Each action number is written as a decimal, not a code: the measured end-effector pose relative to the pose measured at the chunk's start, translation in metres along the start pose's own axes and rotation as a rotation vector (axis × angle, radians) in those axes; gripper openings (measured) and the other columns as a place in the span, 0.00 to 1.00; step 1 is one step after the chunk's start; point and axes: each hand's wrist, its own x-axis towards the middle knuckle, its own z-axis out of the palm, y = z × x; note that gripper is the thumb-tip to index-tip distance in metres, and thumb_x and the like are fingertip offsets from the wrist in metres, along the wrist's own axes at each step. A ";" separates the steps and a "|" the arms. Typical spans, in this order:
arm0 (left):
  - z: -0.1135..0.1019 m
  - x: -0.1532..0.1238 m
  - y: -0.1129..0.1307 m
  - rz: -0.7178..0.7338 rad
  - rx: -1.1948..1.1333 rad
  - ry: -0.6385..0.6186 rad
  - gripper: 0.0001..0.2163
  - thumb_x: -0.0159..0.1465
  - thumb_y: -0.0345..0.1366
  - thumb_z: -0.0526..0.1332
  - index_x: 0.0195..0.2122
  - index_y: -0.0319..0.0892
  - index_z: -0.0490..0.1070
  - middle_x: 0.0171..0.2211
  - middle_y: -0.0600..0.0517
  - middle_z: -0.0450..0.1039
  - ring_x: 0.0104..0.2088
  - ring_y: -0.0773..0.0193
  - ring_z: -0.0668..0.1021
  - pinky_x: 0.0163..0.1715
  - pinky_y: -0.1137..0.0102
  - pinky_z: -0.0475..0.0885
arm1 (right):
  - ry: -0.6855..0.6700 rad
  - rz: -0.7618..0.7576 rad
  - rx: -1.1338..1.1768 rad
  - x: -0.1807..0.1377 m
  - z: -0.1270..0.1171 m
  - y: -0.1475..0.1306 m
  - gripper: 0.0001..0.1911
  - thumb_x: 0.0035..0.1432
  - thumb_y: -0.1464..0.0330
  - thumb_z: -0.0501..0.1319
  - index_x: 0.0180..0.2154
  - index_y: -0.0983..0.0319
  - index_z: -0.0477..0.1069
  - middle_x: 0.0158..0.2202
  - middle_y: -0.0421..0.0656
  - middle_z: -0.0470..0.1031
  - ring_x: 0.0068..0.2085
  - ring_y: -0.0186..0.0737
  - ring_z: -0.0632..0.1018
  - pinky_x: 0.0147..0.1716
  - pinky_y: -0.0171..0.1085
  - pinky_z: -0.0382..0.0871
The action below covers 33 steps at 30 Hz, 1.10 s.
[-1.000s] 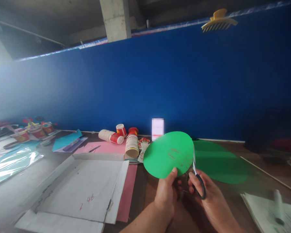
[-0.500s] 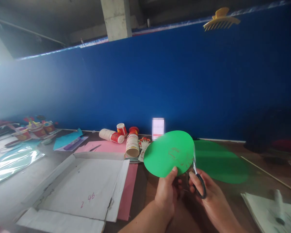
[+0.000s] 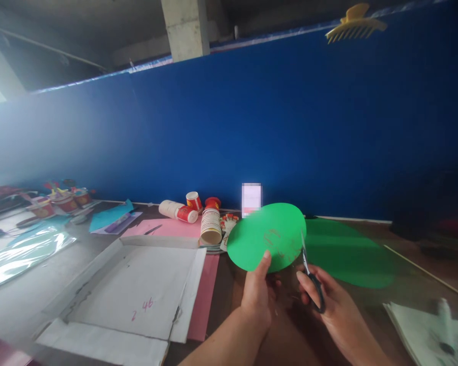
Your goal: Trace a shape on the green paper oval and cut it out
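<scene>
My left hand (image 3: 257, 292) pinches the lower edge of a green paper oval (image 3: 252, 239), its thumb on top and its fingers underneath. Reddish-brown pencil-like marks show on the paper's face. In my right hand (image 3: 326, 297) is a pair of scissors (image 3: 316, 291) with black handles. Its blades point up and lie against the oval's right edge; whether they are parted is hard to tell. Behind it, a second green paper piece (image 3: 351, 254) with a rounded outline lies flat on the table.
Left of my hands lies a white cardboard box lid (image 3: 118, 290) over pink paper (image 3: 208, 300). Paper cups (image 3: 210, 226) lie near the blue partition (image 3: 213, 127). To the right are a thin stick (image 3: 423, 269) and a notepad (image 3: 416, 330) with a white tube (image 3: 446, 323) on it.
The scissors have shifted slightly left and down against the oval's right edge. My left thumb has moved left along the paper. The whole view has drifted a little.
</scene>
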 end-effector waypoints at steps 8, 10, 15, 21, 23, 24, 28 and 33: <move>0.006 0.006 0.015 0.129 -0.032 0.045 0.23 0.50 0.40 0.77 0.45 0.38 0.76 0.39 0.48 0.79 0.27 0.68 0.75 0.21 0.74 0.65 | -0.143 0.026 0.069 0.008 -0.004 0.016 0.27 0.53 0.45 0.66 0.45 0.58 0.73 0.25 0.36 0.72 0.26 0.35 0.73 0.20 0.31 0.59; 0.006 0.009 0.019 0.154 -0.031 0.040 0.22 0.49 0.38 0.77 0.43 0.38 0.76 0.36 0.49 0.79 0.25 0.68 0.75 0.19 0.75 0.65 | -0.162 0.031 0.085 0.006 -0.004 0.013 0.27 0.53 0.45 0.66 0.44 0.58 0.73 0.24 0.36 0.71 0.25 0.34 0.72 0.20 0.30 0.58; 0.003 0.016 0.026 0.206 -0.005 0.000 0.23 0.47 0.37 0.78 0.43 0.37 0.76 0.36 0.49 0.79 0.25 0.69 0.76 0.21 0.76 0.67 | -0.175 -0.004 0.087 -0.002 -0.005 0.002 0.27 0.52 0.45 0.66 0.43 0.59 0.74 0.24 0.38 0.71 0.25 0.35 0.72 0.19 0.31 0.58; 0.003 0.017 0.033 0.229 -0.029 -0.089 0.25 0.49 0.35 0.77 0.48 0.39 0.76 0.45 0.44 0.81 0.36 0.61 0.82 0.28 0.74 0.74 | -0.201 -0.013 0.090 -0.002 -0.004 0.007 0.26 0.54 0.45 0.66 0.43 0.58 0.73 0.23 0.36 0.69 0.25 0.34 0.71 0.18 0.30 0.55; 0.003 0.017 0.035 0.238 -0.035 -0.108 0.26 0.49 0.34 0.77 0.50 0.40 0.75 0.46 0.43 0.81 0.41 0.57 0.83 0.32 0.72 0.76 | -0.201 0.003 0.098 -0.001 -0.002 0.008 0.26 0.53 0.45 0.66 0.43 0.58 0.73 0.22 0.36 0.69 0.24 0.34 0.70 0.18 0.30 0.54; 0.004 0.017 0.036 0.243 -0.037 -0.116 0.26 0.50 0.34 0.77 0.51 0.40 0.75 0.47 0.43 0.81 0.42 0.56 0.83 0.33 0.71 0.77 | -0.203 0.009 0.105 -0.001 -0.001 0.008 0.26 0.52 0.45 0.67 0.43 0.58 0.73 0.22 0.36 0.69 0.24 0.34 0.70 0.18 0.30 0.53; 0.004 0.018 0.038 0.261 -0.042 -0.164 0.27 0.50 0.34 0.76 0.52 0.41 0.75 0.47 0.42 0.81 0.45 0.53 0.83 0.40 0.67 0.79 | -0.199 0.027 0.144 -0.002 0.001 0.005 0.27 0.51 0.46 0.68 0.43 0.58 0.73 0.20 0.35 0.68 0.22 0.32 0.68 0.17 0.30 0.52; 0.002 0.022 0.041 0.267 -0.024 -0.182 0.26 0.51 0.34 0.76 0.51 0.40 0.76 0.49 0.42 0.81 0.48 0.52 0.82 0.42 0.66 0.79 | -0.219 0.015 0.133 -0.005 0.002 0.004 0.27 0.52 0.45 0.66 0.44 0.58 0.72 0.20 0.35 0.68 0.21 0.32 0.66 0.17 0.31 0.51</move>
